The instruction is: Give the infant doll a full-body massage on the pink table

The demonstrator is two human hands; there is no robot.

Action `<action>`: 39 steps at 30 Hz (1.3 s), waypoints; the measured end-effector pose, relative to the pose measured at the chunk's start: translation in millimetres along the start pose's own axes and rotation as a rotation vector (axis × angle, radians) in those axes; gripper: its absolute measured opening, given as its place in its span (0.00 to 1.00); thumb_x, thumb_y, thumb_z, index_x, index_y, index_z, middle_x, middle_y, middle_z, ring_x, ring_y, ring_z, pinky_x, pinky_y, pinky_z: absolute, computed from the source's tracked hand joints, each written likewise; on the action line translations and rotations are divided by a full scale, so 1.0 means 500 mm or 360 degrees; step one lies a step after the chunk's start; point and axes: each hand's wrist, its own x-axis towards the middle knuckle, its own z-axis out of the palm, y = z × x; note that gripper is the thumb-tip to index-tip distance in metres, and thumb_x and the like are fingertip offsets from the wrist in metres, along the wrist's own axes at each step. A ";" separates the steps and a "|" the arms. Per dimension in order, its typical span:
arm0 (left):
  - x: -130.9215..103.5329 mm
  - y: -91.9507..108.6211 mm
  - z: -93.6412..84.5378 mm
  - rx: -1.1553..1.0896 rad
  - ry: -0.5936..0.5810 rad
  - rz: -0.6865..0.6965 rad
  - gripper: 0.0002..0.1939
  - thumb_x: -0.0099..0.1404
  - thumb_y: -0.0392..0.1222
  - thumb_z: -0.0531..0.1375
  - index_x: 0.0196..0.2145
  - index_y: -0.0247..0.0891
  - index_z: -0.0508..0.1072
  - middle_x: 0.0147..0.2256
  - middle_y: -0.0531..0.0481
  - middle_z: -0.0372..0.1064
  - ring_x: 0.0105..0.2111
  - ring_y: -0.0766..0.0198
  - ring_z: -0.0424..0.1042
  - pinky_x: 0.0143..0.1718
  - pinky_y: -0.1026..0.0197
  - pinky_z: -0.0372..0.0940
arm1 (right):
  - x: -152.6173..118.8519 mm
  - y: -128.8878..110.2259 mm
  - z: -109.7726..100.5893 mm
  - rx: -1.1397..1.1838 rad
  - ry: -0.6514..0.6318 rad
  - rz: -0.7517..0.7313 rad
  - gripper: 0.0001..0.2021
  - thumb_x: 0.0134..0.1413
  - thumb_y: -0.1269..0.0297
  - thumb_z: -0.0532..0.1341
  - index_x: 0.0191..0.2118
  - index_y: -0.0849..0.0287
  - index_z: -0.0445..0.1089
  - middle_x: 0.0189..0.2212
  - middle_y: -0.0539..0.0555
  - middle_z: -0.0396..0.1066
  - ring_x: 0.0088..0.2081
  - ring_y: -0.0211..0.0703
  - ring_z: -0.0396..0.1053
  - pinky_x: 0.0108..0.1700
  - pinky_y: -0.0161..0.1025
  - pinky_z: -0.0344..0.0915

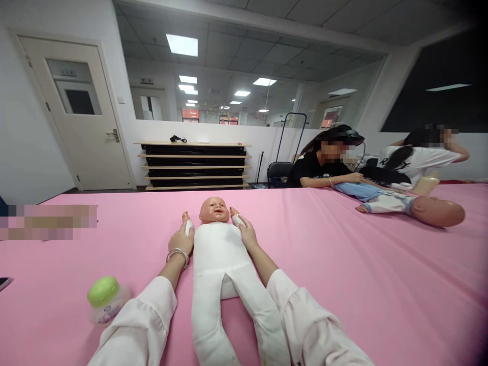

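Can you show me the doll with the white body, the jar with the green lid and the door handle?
White-bodied baby doll (223, 253): head view, middle of its torso.
Green-lidded jar (110, 309): head view, its front, just below the lid.
Door handle (116, 135): head view, its upright plate.

Only a bit of writing can be read. Far past the right hand (248, 234) and off to its right, a white shirt (423, 161) has a big dark letter that looks like an R; the other letters are hidden by hair and folds. Nearer than the left hand (182, 240) and to its left, a jar (108, 302) has purple words on its label, too blurry to read. Way beyond that hand, also to the left, the door window (72, 84) shows a small sign, too faint to read. Past the right hand, a black shirt (310, 168) has tiny white print, too small to read.
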 end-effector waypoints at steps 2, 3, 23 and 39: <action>0.001 0.000 0.000 0.0152 -0.0043 0.0008 0.31 0.64 0.52 0.43 0.63 0.45 0.45 0.36 0.40 0.73 0.35 0.49 0.71 0.31 0.56 0.59 | 0.005 0.009 -0.003 -0.0267 0.0020 -0.0048 0.16 0.44 0.70 0.55 0.41 0.60 0.71 0.47 0.53 0.69 0.54 0.46 0.61 0.58 0.42 0.55; 0.001 0.000 0.001 0.0204 -0.0052 0.0017 0.30 0.65 0.52 0.41 0.63 0.46 0.44 0.37 0.40 0.73 0.35 0.49 0.71 0.31 0.56 0.59 | 0.007 0.014 -0.005 -0.0354 0.0016 -0.0072 0.17 0.45 0.68 0.54 0.43 0.60 0.71 0.47 0.53 0.69 0.54 0.47 0.60 0.57 0.43 0.55; -0.004 0.008 -0.008 0.0290 -0.0065 0.0051 0.30 0.66 0.51 0.40 0.64 0.46 0.38 0.36 0.43 0.73 0.34 0.52 0.72 0.30 0.58 0.60 | 0.022 0.041 -0.006 -0.0440 0.0022 -0.0122 0.20 0.45 0.61 0.56 0.45 0.61 0.70 0.47 0.58 0.68 0.51 0.49 0.63 0.55 0.47 0.56; 0.003 -0.004 0.001 0.0275 -0.0059 0.0054 0.31 0.66 0.52 0.40 0.64 0.46 0.39 0.37 0.42 0.73 0.34 0.51 0.72 0.28 0.59 0.59 | 0.020 0.044 -0.009 -0.0387 0.0032 -0.0130 0.21 0.47 0.61 0.54 0.48 0.61 0.66 0.49 0.58 0.66 0.49 0.48 0.64 0.51 0.45 0.60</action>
